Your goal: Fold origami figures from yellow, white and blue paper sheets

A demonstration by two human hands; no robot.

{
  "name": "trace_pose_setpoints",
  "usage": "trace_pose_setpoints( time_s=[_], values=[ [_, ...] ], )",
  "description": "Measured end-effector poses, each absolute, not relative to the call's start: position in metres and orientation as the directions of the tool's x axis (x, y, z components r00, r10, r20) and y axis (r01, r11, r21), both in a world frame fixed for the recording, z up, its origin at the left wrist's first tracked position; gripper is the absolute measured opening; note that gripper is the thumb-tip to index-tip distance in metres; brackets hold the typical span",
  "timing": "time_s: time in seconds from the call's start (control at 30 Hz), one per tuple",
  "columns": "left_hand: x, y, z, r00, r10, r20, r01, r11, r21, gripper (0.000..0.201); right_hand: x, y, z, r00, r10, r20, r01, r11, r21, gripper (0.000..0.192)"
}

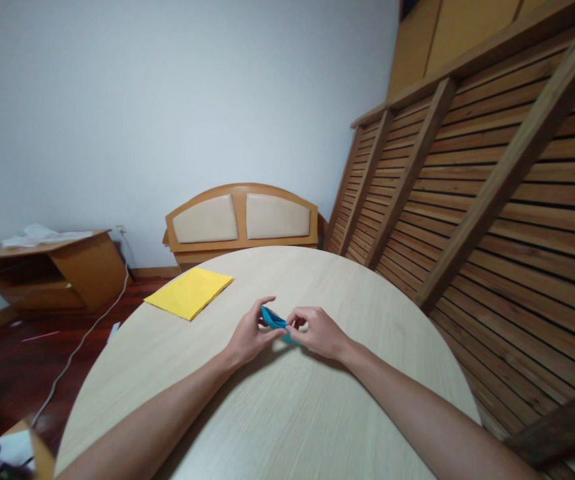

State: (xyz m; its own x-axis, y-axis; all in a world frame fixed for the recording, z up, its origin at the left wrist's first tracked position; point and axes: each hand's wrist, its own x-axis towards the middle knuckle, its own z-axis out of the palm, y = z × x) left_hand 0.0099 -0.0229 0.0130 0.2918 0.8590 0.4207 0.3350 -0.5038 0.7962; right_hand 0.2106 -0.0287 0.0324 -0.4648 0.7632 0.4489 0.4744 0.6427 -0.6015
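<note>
A small piece of folded blue paper [274,319], shaped rather like a little boat with an opening on top, is held between my two hands over the round table [317,413]. My left hand [252,335] grips its left end, thumb along the near side and index finger raised at the far side. My right hand [320,331] pinches the right end between thumb and index finger. Part of the paper is hidden behind the fingers. A yellow sheet or stack of paper [190,293] lies flat at the table's far left.
Beyond the table stands a wooden headboard [241,213] with cream panels. A slatted wooden frame [467,200] leans along the right. At left are a low cabinet [87,270] with white sheets on top and a cable [80,348] across the dark red floor.
</note>
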Motion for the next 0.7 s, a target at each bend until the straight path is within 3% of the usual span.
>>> trace_pose_setpoints(
  time_s=[0.2,0.5,0.7],
  values=[
    [0.0094,-0.0220,0.0149,0.250,0.873,0.418,0.266,-0.477,0.837,0.052,0.2104,-0.0302,0.0336,-0.477,0.751,0.457,0.430,0.653,-0.624,0.012],
    [0.0096,-0.0210,0.0179,0.186,0.861,0.474,0.358,-0.508,0.783,0.030,0.2082,-0.0283,0.0268,-0.430,0.773,0.467,0.327,0.615,-0.717,0.025],
    [0.0085,-0.0223,0.0192,0.218,0.837,0.502,0.330,-0.547,0.769,0.026,0.2139,-0.0280,0.0348,-0.440,0.757,0.484,0.469,0.653,-0.595,0.014]
  ],
)
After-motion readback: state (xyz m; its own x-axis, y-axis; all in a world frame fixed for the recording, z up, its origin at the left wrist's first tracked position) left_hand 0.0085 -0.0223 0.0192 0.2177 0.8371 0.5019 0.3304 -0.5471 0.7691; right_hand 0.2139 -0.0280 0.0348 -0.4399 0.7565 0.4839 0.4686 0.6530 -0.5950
